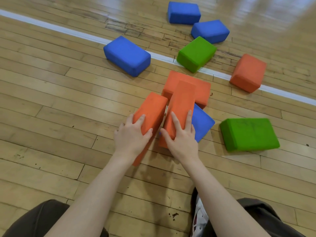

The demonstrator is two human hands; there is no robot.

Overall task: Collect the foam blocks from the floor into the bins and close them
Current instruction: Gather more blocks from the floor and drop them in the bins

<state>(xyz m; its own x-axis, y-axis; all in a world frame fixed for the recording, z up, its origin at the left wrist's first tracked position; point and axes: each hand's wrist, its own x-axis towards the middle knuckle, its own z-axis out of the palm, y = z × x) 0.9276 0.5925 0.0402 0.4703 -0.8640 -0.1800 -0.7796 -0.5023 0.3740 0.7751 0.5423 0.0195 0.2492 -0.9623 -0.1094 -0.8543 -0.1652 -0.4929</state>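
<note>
Foam blocks lie scattered on a wooden gym floor. My left hand [132, 136] grips the near end of an orange block [153, 108], fingers over its top and thumb on its side. My right hand [181, 136] grips a second orange block [182, 100] right beside it. That block leans on a third orange block [201, 87] lying flat behind. A blue block [202, 124] lies partly under the right-hand block. No bin is in view.
Further blocks lie around: blue ones [127, 55] [183, 12] [210, 30], green ones [196, 53] [248, 134], and an orange one [248, 72]. A white floor line [68, 30] runs diagonally across. My knees and a shoe [199, 218] are at the bottom edge.
</note>
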